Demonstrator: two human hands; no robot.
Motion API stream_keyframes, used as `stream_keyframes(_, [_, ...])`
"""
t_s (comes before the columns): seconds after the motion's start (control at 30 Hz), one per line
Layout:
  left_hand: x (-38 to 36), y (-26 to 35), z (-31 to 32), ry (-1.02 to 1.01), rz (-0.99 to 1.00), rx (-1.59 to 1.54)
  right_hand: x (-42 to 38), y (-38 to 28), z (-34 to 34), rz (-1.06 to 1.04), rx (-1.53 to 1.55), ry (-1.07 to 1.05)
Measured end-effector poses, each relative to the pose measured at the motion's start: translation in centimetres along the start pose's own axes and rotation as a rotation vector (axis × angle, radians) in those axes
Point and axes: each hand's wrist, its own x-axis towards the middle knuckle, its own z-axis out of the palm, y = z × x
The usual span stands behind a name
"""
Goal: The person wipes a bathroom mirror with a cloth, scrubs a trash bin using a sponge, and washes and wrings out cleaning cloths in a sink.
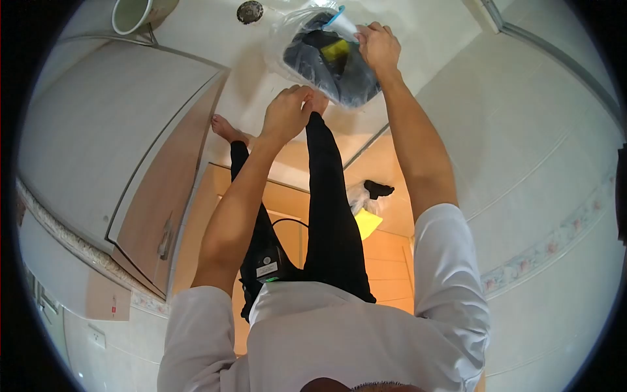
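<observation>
A clear plastic bag (pixel 277 49) lies on the pale floor ahead of me, with dark, folded material (pixel 359 81) inside it. On the dark material rests a yellow piece (pixel 335 50). A white, cup-like object with a blue rim (pixel 342 26) leans at the bag's far side. My right hand (pixel 380 47) is closed at the bag's right edge, its fingertips against the white object's narrow end. At the near left edge of the bag, my left hand (pixel 287 112) pinches with bent fingers, above my foot; what lies between the fingertips is hard to make out.
A round floor drain (pixel 249 12) is beyond the bag. A pale green bucket (pixel 134 16) is at upper left, above a wooden cabinet (pixel 166 189). Tiled wall (pixel 522 196) rises on the right. Behind a threshold lie a black sock-like item (pixel 378 189) and a yellow sheet (pixel 368 223).
</observation>
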Motion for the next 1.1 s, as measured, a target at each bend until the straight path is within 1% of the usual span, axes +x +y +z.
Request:
stream_keyframes(0.03, [-0.3,-0.5,0.2,-0.002,-0.006,0.001,-0.2,0.2,0.4,-0.001,0.004,-0.005])
stream_keyframes(0.1, [-0.9,-1.5,0.5,-0.038,-0.031,-0.011,-1.1,0.0,0.1,-0.056,0.032,0.191])
stream_keyframes(0.13, [-1.1,-1.9,0.5,-0.041,-0.035,-0.008,-1.5,-0.2,-0.4,-0.054,0.037,0.188])
stream_keyframes(0.2, [-1.1,-2.6,0.5,-0.041,-0.056,-0.092,-2.4,-0.6,-2.2,-0.008,0.202,0.399])
stream_keyframes(0.23, [-0.6,-2.6,0.5,-0.040,-0.051,-0.087,-2.9,-0.8,-3.3,-0.007,0.203,0.405])
stream_keyframes(0.3, [0.0,-2.2,0.5,-0.034,-0.206,-0.279,-4.8,-1.8,-5.8,0.110,0.446,0.493])
stream_keyframes(0.33, [0.7,-1.7,0.6,-0.038,-0.202,-0.275,-5.9,-2.2,-7.0,0.116,0.447,0.496])
stream_keyframes(0.4, [2.8,0.5,0.7,0.098,-0.307,-0.735,-8.6,-3.0,-9.3,0.274,0.686,0.352])
stream_keyframes(0.43, [3.2,2.1,0.4,0.076,-0.297,-0.733,-10.3,-3.6,-10.6,0.292,0.677,0.365])
stream_keyframes(0.5, [3.9,5.9,-0.8,0.117,-0.373,-1.001,-13.7,-5.1,-12.5,0.361,0.921,0.198])
stream_keyframes(0.53, [3.7,6.5,-1.2,0.091,-0.355,-0.994,-15.6,-5.7,-13.0,0.377,0.916,0.226])
stream_keyframes(0.6, [3.6,7.4,-1.4,-0.251,-0.225,-0.857,-19.4,-6.5,-13.0,0.506,1.153,0.166])
stream_keyframes(0.63, [3.0,8.8,-1.7,-0.279,-0.198,-0.841,-20.8,-6.9,-13.3,0.518,1.152,0.207])
stream_keyframes(0.7, [0.2,12.1,-2.7,-0.085,-0.020,-0.514,-23.3,-8.5,-14.1,0.762,1.266,0.157])
stream_keyframes(0.73, [-1.2,14.1,-3.2,-0.037,0.019,-0.332,-24.5,-9.1,-14.9,0.764,1.173,0.178])
stream_keyframes(0.77, [-2.4,15.7,-3.7,-0.078,0.058,-0.315,-25.4,-9.9,-16.1,0.795,1.181,0.232])
stream_keyframes(0.83, [-5.5,18.7,-4.5,-0.015,0.422,0.049,-27.5,-11.4,-19.1,1.078,1.581,0.093])
stream_keyframes(0.87, [-7.2,20.0,-4.4,-0.074,0.452,0.085,-28.5,-11.9,-20.7,1.083,1.730,0.021])
stream_keyframes(0.9, [-8.9,21.0,-4.1,-0.100,0.502,0.087,-29.7,-12.8,-21.8,1.092,1.740,0.087])
stream_keyframes(0.97, [-13.1,22.6,-3.4,-0.270,0.649,0.159,-32.4,-14.4,-23.7,1.125,2.063,0.180])
stream_keyframes(1.0, [-14.9,23.3,-3.1,-0.359,0.681,0.160,-34.7,-14.4,-21.8,1.059,2.087,0.274])
stream_keyframes(1.03, [-16.3,24.1,-3.3,-0.387,0.731,0.165,-37.0,-14.5,-21.3,1.058,2.094,0.346])
stream_keyframes(1.1, [-19.4,25.1,-4.0,-0.573,0.763,0.003,-41.8,-15.5,-20.8,1.207,2.042,0.565])
